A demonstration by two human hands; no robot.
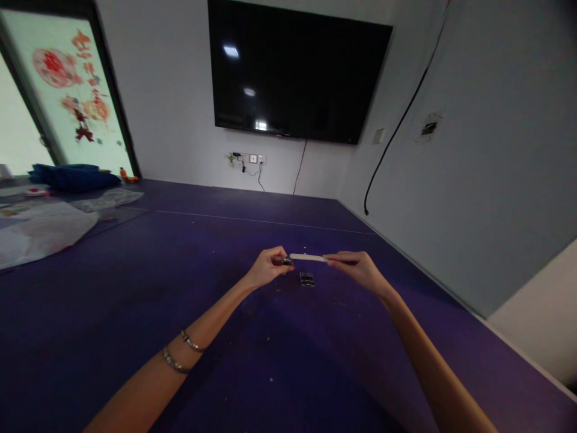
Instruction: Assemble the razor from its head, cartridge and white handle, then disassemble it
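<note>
My right hand (356, 267) pinches one end of a flat, whitish stick (308, 257) with a rounded tip, much like a nail file or craft stick. Pointing left, the stick lies about level, and its free end comes close to my left hand (269, 266). Between the thumb and fingers of that hand is a small dark piece with a shiny part (287, 261), too small to name. Whether stick and piece touch, I cannot tell. Just below the stick, a small dark square block (307, 279) with lighter edges rests on the purple surface (288, 361).
Clear plastic sheeting (49, 231) spreads over the left side, with a folded blue cloth (74, 177) and a small orange object (127, 175) behind. Tiny pale crumbs dot the surface. A black cable (399, 123) hangs along the right wall; a television (297, 69) is mounted ahead.
</note>
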